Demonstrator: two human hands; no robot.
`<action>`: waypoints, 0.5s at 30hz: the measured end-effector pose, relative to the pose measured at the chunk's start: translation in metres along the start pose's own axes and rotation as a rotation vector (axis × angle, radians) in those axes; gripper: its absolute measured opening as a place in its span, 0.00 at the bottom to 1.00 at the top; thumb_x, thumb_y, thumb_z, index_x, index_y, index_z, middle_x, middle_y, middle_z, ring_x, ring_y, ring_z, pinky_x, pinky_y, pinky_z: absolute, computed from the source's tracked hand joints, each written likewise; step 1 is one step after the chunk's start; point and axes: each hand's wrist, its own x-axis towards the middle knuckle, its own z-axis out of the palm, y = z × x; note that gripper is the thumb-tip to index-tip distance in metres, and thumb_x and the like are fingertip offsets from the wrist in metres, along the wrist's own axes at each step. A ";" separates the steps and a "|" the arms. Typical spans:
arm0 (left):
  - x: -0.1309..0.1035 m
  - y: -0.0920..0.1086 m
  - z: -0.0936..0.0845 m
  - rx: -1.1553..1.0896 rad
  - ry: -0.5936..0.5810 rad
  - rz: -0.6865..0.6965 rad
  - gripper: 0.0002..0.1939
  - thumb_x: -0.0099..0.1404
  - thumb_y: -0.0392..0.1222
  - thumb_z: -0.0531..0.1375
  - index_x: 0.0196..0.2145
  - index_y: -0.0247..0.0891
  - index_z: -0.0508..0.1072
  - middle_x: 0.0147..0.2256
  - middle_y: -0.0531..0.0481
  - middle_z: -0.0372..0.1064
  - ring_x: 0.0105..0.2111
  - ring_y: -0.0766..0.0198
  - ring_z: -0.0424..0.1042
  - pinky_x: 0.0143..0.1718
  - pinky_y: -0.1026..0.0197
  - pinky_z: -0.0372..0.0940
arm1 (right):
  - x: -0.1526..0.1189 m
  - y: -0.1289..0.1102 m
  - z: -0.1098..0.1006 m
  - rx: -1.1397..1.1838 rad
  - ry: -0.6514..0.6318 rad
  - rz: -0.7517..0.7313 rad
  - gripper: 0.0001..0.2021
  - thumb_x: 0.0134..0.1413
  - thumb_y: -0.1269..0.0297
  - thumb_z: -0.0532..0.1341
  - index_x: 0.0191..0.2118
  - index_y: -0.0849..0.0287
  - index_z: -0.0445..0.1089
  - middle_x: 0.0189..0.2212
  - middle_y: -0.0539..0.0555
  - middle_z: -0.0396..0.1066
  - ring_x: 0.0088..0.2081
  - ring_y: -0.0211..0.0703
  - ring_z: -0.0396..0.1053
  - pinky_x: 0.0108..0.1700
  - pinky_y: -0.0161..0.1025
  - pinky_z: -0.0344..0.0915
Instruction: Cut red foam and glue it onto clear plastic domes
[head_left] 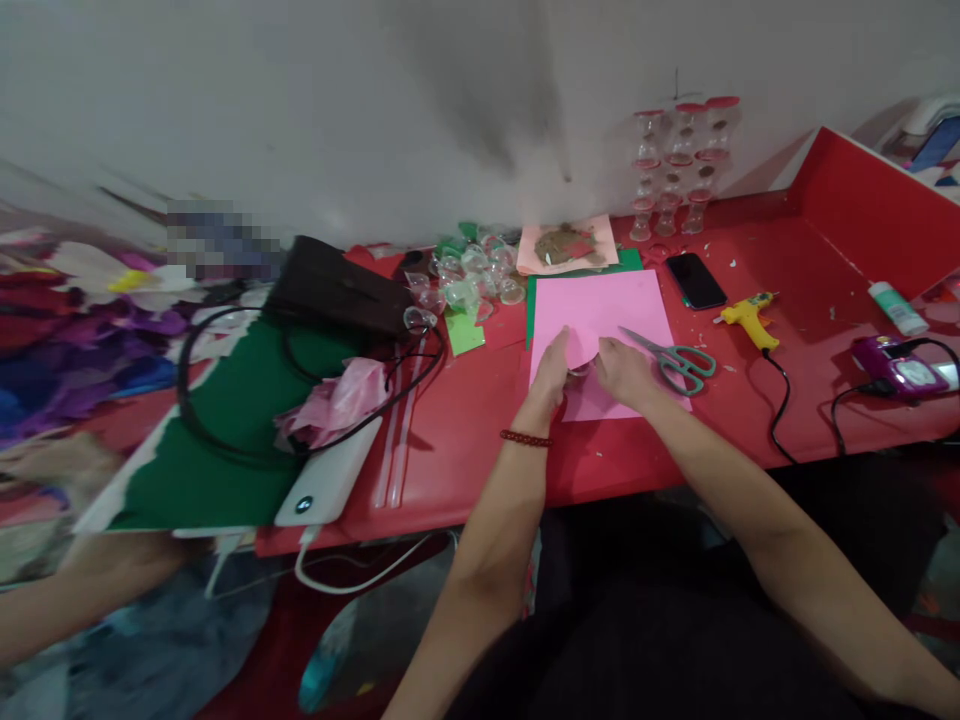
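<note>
Both hands are over a pink sheet (600,300) lying on the red table. My left hand (553,368) pinches the left side of a smaller pink paper piece (580,347) with a curved lower edge. My right hand (621,372) is closed at the right side of that piece. Something clear shows just under the curved edge, too small to make out. Grey-green scissors (679,362) lie closed on the right of the sheet, beside my right hand. A green sheet (531,300) sticks out from beneath the pink one.
A black phone (696,280), yellow glue gun (750,318), purple device (896,368) and small bottle (898,308) lie to the right. Clear plastic cups (472,275) pile up behind. A black bag (341,290) and white power bank (330,475) are left, near another person's arm (97,590).
</note>
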 end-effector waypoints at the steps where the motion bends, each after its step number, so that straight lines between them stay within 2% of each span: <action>1: -0.001 0.002 -0.001 0.019 -0.028 -0.010 0.20 0.61 0.60 0.65 0.36 0.40 0.73 0.18 0.54 0.62 0.15 0.67 0.59 0.16 0.66 0.47 | 0.001 0.002 0.000 0.044 -0.002 -0.029 0.12 0.66 0.71 0.50 0.44 0.61 0.70 0.45 0.65 0.75 0.44 0.51 0.74 0.43 0.41 0.62; 4: -0.003 0.010 -0.006 0.060 -0.107 -0.047 0.21 0.60 0.61 0.64 0.30 0.39 0.70 0.17 0.53 0.61 0.12 0.73 0.50 0.15 0.67 0.37 | 0.006 0.006 0.000 0.257 -0.013 -0.088 0.10 0.65 0.71 0.51 0.36 0.60 0.69 0.39 0.60 0.76 0.40 0.46 0.72 0.41 0.38 0.60; 8: -0.003 0.015 -0.007 0.057 -0.175 -0.118 0.21 0.61 0.60 0.62 0.29 0.39 0.68 0.20 0.49 0.66 0.11 0.74 0.51 0.15 0.68 0.35 | 0.009 0.006 -0.002 0.501 -0.024 -0.059 0.11 0.65 0.71 0.50 0.31 0.58 0.64 0.32 0.55 0.75 0.33 0.40 0.69 0.36 0.35 0.57; 12: -0.002 0.012 -0.005 0.063 -0.129 -0.085 0.18 0.60 0.57 0.64 0.31 0.39 0.69 0.19 0.52 0.64 0.12 0.73 0.54 0.15 0.69 0.37 | 0.006 0.004 -0.004 0.331 0.027 0.001 0.09 0.62 0.68 0.53 0.29 0.57 0.64 0.30 0.55 0.73 0.31 0.41 0.67 0.33 0.37 0.52; 15: -0.003 0.007 -0.003 0.118 -0.160 -0.084 0.18 0.61 0.57 0.64 0.31 0.39 0.69 0.17 0.55 0.61 0.12 0.73 0.54 0.14 0.69 0.38 | 0.004 0.005 -0.002 0.218 0.017 0.000 0.06 0.59 0.64 0.58 0.32 0.58 0.65 0.31 0.56 0.73 0.31 0.42 0.66 0.31 0.38 0.50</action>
